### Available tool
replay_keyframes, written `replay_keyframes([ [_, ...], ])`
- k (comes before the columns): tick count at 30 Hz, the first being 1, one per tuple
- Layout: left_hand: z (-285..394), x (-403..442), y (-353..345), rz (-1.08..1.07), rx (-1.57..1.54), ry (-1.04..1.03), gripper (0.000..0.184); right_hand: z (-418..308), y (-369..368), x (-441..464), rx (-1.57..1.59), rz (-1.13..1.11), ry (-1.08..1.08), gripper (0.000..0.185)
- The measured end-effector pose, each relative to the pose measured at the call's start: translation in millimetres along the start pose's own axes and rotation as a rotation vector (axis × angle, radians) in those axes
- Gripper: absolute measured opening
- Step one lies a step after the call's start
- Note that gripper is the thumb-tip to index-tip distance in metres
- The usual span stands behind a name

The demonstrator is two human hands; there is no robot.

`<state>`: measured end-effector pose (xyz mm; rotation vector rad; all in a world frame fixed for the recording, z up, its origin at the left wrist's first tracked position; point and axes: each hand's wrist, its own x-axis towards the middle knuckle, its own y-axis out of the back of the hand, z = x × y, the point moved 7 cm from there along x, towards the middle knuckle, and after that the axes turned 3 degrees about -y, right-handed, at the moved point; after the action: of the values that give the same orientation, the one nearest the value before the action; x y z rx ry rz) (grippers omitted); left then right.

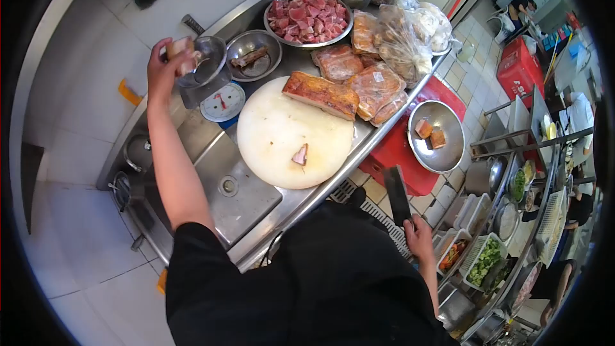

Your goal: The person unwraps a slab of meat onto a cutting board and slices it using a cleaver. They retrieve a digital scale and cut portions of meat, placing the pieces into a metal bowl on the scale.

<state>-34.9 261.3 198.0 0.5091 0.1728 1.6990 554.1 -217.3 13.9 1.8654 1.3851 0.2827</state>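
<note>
Black shirt (307, 275) lies nearest; the held meat chunk (182, 55) looks blocky, pinkish-tan.

Bright, cool light fills the kitchen. The steel sink (256, 208) shines pale, while black clothing (301, 275) loses detail. Wide-angle distortion curves the white tiles (70, 237) at left; black vignetting rounds the corners. The far right looks soft.

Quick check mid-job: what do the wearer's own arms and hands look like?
The left sleeve is plain black and short, leaving the forearm bare. The left hand and right hand show no gloves. No watch or marking is visible; the right sleeve's edge is hard to make out.
</note>
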Motion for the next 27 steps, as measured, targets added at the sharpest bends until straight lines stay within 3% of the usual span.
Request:
replay_keyframes([
  [1, 9.9, -18.4, 4.5, 0.022, -0.401, -0.007, 0.076, -37.5, -8.4, 10.8, -0.067, -0.186, 0.047, 0.021],
  [3, 12.7, -58.8, -6.2, -0.072, -0.815, -0.188, 0.08, -98.1, -30.0, 30.9, -0.099, -0.332, 0.143, 0.024],
  [5, 17.0, -102.9, -35.2, -0.117, -0.905, -0.194, 0.084, -125.5, -71.0, 52.5, -0.081, -0.542, 0.221, 0.028],
  [7, 10.9, -144.5, -67.5, -0.168, -1.006, -0.179, 0.087, -156.6, -103.6, 67.4, -0.032, -0.576, 0.368, 0.031],
  [10, -17.0, -191.5, -109.3, -0.193, -1.028, -0.077, 0.091, -166.3, -134.3, 86.8, -0.082, -0.512, 0.357, 0.028],
  [13, -45.1, -229.5, -142.1, -0.109, -0.881, 0.024, 0.09, -173.1, -134.6, 98.7, -0.205, -0.453, 0.282, 0.025],
  [15, -53.1, -252.7, -162.2, -0.167, -0.385, -0.058, 0.083, -183.6, -119.2, 98.6, -0.23, -0.388, 0.239, 0.022],
  [19, -92.0, -283.8, -206.1, -0.224, -0.126, -0.08, 0.078, -190.7, -115.0, 97.5, -0.265, -0.368, 0.25, 0.027],
  [21, -91.7, -287.0, -218.6, -0.177, 0.144, -0.286, 0.072, -166.8, -147.2, 107.4, -0.117, -0.302, 0.337, 0.039],
  [22, -88.4, -289.1, -223.2, -0.168, 0.205, -0.341, 0.069, -181.3, -151.2, 111.2, -0.253, -0.344, 0.279, 0.05],
  [23, -101.2, -286.8, -228.8, -0.224, 0.154, -0.333, 0.072, -177.7, -162.9, 119.7, -0.279, -0.361, 0.326, 0.047],
  [24, -102.8, -282.6, -231.1, -0.34, 0.153, -0.153, 0.074, -178.1, -178.5, 131.9, -0.387, -0.44, 0.267, 0.038],
  [25, -107.7, -278.4, -232.2, -0.369, 0.071, -0.132, 0.068, -188.2, -187.7, 144.8, -0.313, -0.249, 0.414, 0.025],
  [26, -141.3, -271.4, -235.4, -0.341, 0.035, -0.252, 0.07, -195.6, -210.4, 166.4, -0.134, -0.022, 0.537, 0.017],
  [27, -152.9, -265.0, -240.8, -0.419, 0.123, -0.387, 0.071, -193.8, -233.6, 193.0, -0.215, 0.029, 0.582, 0.011],
])
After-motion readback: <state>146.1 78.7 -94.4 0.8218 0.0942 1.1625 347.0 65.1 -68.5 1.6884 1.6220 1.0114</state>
